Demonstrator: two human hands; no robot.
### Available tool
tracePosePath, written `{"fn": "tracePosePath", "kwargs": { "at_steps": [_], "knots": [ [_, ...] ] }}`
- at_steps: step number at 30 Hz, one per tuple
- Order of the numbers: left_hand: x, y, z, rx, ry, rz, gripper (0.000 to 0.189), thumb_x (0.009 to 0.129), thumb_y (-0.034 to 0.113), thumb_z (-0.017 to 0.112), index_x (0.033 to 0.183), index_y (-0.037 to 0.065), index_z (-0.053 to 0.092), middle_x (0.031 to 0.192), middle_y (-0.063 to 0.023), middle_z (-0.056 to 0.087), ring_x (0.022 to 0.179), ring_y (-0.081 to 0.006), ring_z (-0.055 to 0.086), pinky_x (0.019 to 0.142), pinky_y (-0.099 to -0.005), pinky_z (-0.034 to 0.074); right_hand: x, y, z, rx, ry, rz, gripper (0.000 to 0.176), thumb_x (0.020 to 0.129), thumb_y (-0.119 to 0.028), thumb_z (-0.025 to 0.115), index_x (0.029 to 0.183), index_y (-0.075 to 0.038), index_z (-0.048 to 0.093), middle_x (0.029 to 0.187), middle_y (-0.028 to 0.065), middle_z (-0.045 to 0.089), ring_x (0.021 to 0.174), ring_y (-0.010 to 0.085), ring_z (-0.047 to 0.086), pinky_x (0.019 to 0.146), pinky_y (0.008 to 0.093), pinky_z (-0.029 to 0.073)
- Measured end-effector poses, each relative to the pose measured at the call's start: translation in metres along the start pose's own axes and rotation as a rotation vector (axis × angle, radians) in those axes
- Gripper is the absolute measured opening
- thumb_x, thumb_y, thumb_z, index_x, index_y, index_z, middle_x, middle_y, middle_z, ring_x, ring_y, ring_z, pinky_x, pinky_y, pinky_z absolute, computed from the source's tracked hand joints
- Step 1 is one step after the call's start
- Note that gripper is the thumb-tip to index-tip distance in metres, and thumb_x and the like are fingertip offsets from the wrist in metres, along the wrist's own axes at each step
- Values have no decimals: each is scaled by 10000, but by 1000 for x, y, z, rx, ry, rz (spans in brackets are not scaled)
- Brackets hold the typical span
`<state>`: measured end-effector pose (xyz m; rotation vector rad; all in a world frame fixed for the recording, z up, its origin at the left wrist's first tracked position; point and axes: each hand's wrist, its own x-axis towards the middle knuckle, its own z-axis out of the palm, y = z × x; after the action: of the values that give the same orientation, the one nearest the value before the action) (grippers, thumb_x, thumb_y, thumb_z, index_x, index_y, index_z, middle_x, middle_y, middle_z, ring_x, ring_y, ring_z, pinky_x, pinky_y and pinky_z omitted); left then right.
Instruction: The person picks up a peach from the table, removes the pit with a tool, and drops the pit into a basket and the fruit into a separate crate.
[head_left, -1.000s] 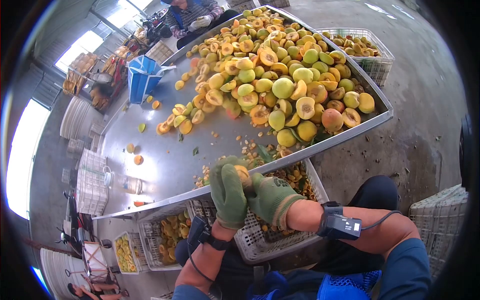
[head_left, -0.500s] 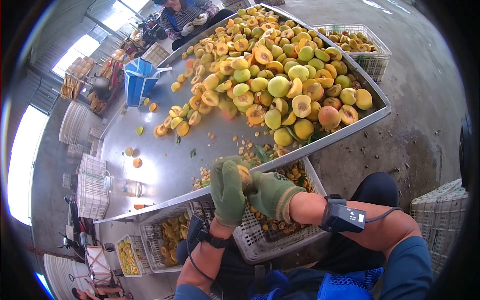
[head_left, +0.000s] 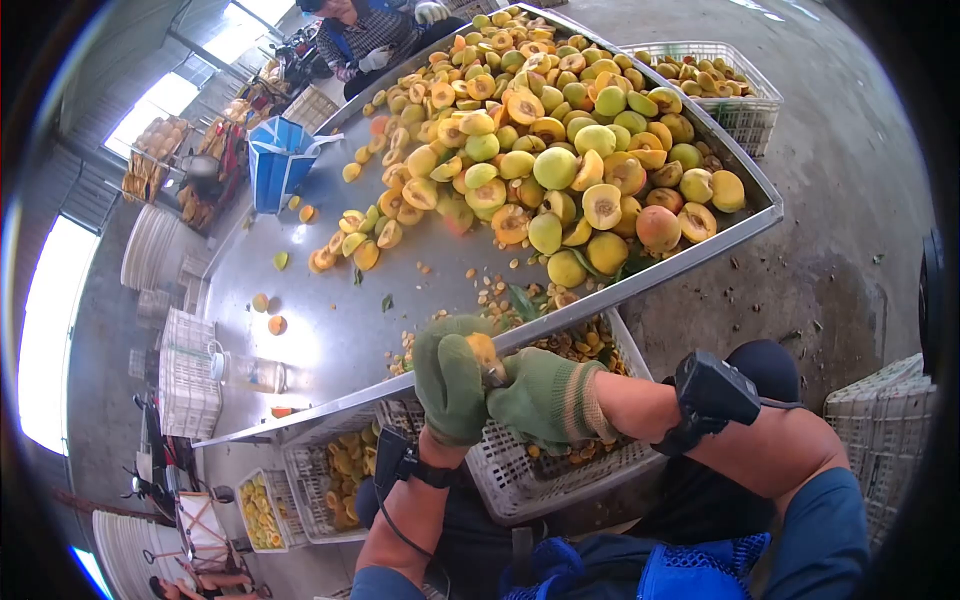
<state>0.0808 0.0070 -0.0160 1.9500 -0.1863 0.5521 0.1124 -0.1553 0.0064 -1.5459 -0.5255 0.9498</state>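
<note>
Near the front edge of the metal table (head_left: 340, 320), my left hand (head_left: 450, 382), in a green glove, is closed around a yellow-orange fruit piece (head_left: 483, 350). Close against it is my right hand (head_left: 545, 395), also gloved, with its fingers closed at the fruit; a small metallic bit shows between them, too small to identify. Beyond my hands, a large heap of whole and cut fruit (head_left: 560, 170) covers the table. Pits (head_left: 493, 297) and a few leaves lie just past my hands. Under them, a white crate (head_left: 530, 490) holds fruit pieces.
A co-worker (head_left: 370, 40) sits at the table's far side. On the table stand a blue-and-white container (head_left: 278, 165) and a clear jar (head_left: 250, 372). More crates stand at the far right (head_left: 745, 120), near right (head_left: 880, 430) and lower left (head_left: 265, 510).
My right wrist has turned and its hand has shifted slightly down beside the fruit piece. The co-worker's hands have moved apart, one of them raised.
</note>
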Motion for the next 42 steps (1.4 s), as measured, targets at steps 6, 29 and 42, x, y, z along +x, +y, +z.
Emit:
{"fn": "tracePosePath", "kwargs": {
  "at_steps": [6, 29, 42],
  "knots": [
    [-4, 8, 4, -33, -21, 11, 356, 1092, 348, 436, 1134, 26, 584, 1042, -110, 689, 927, -183, 634, 906, -366, 507, -15, -14, -8, 137, -84, 141, 195, 947, -192, 565, 913, -24, 657, 658, 70, 615, 497, 189, 592, 429, 343, 482],
    [-7, -4, 11, -74, -63, 113, 398, 1100, 361, 423, 1164, 17, 612, 1026, -107, 695, 936, -181, 647, 850, -342, 528, -23, -17, -15, 84, -63, 247, 223, 899, -182, 607, 978, -1, 709, 768, 121, 701, 671, 198, 663, 624, 355, 541],
    [-6, 2, 14, -270, -16, -202, 489, 1100, 448, 382, 1201, 33, 620, 1042, -108, 695, 918, -177, 658, 838, -334, 554, -8, -3, -11, -164, 34, 15, 263, 874, -213, 639, 1019, -6, 711, 830, 171, 717, 758, 293, 680, 721, 384, 543]
  ]
}}
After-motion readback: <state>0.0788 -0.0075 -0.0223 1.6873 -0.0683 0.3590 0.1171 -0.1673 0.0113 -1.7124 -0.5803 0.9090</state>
